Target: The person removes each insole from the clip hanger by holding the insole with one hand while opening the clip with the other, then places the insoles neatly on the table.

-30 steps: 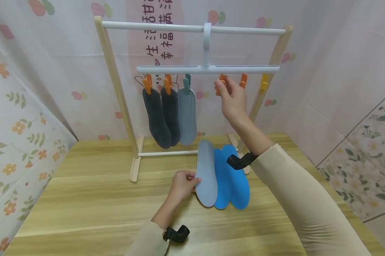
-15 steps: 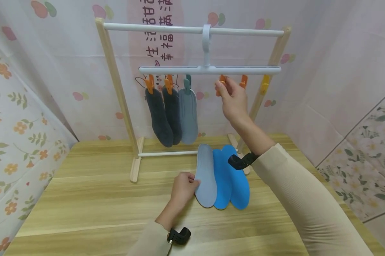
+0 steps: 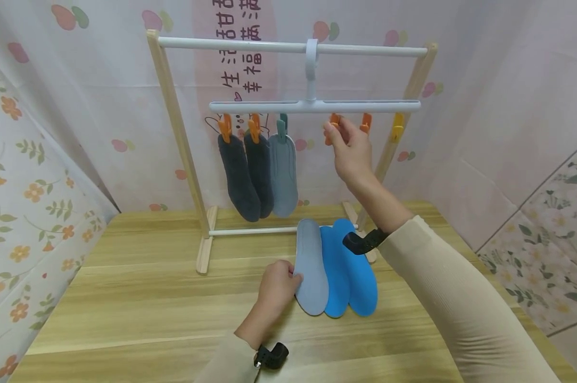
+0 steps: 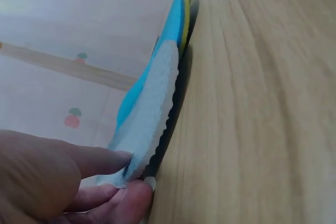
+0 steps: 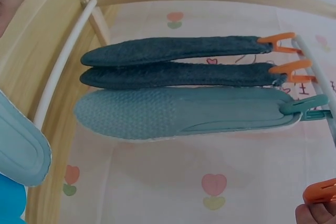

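My left hand (image 3: 278, 284) pinches the left edge of a grey insole (image 3: 311, 268) between thumb and fingers. In the left wrist view the insole's wavy underside (image 4: 163, 129) shows just off the tabletop or resting on it; I cannot tell which. Two blue insoles (image 3: 336, 274) lie overlapped to its right. Up at the hanger (image 3: 312, 107), my right hand (image 3: 353, 149) pinches an orange clip (image 3: 334, 121). To the left hang two dark fuzzy insoles (image 3: 239, 178) from orange clips (image 3: 225, 127), and one grey-blue insole (image 3: 283, 175) from a green clip (image 3: 282, 127).
The hanger hooks over the top bar (image 3: 231, 44) of a wooden-legged rack (image 3: 178, 138). Another orange clip (image 3: 366, 123) and a yellow clip (image 3: 397, 126) hang to the right of my right hand. A low crossbar (image 3: 252, 231) runs behind the lying insoles.
The far end of the grey insole has come down and nearer, and my left hand has moved slightly right. The hanging insoles have shifted slightly right; my right hand stays on its clip.
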